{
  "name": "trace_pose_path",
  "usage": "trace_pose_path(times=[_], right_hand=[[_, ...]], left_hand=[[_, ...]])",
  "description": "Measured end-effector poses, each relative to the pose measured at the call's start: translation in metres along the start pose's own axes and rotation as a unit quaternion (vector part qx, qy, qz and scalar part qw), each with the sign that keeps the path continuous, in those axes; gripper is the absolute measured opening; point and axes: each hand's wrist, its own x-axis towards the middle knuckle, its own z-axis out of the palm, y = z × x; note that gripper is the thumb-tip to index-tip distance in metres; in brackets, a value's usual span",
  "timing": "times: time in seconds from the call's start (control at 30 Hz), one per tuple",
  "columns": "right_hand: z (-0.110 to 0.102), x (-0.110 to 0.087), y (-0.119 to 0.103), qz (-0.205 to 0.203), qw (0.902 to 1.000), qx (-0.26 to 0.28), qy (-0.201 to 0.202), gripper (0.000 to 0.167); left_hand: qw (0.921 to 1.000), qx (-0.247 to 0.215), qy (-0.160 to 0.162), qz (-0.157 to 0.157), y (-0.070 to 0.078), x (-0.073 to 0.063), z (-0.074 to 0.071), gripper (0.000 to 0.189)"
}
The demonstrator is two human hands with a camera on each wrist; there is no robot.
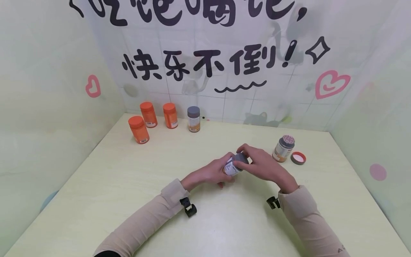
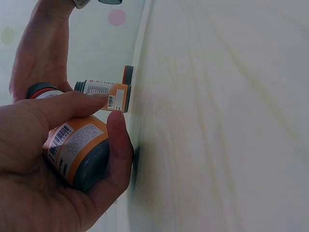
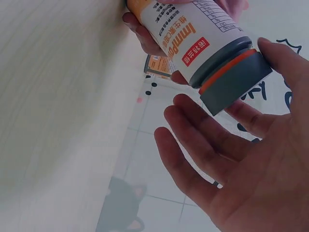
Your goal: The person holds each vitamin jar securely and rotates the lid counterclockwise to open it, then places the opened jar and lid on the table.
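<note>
My left hand [image 1: 218, 170] grips a supplement bottle [image 2: 72, 150] by its lower body, with fingers and thumb wrapped round it. The bottle has a white and orange label and is tilted, its top toward my right hand. On its top sits a grey cap [image 3: 236, 82] with a red-orange ring at its lower edge. My right hand [image 1: 261, 164] pinches this cap between thumb and forefinger, while its other fingers extend loosely beside it. Right of my right hand stands an uncapped bottle [image 1: 282, 150] with a patterned seal over its mouth. Its loose cap [image 1: 298, 158] lies upturned next to it.
Toward the back left stand three orange jars [image 1: 140, 130] with orange lids. A grey-capped bottle [image 1: 193, 119] stands right of them, near the back wall. Printed walls enclose the pale table [image 1: 212, 221] at the back and both sides.
</note>
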Motion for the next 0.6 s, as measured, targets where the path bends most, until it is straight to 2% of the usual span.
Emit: trace_pose_path(times=[0.17,0.27,0.6], right_hand=[[-0.0037,-0.0037,-0.0031,0.08,0.9954,-0.053,0.005,0.053],[-0.0058,-0.0057,-0.0039,0.116,0.9912,-0.064,-0.005,0.06],[-0.0083,-0.003,-0.0021,0.106,0.9938,-0.012,-0.033,0.05]], left_hand=[[1.0,-0.004,0.001,-0.001,-0.0008,0.0004,0.0007,0.061],[1.0,-0.005,0.003,-0.001,-0.0004,0.0003,0.0015,0.062],[1.0,-0.003,0.008,-0.001,0.0013,-0.0007,0.0016,0.06]])
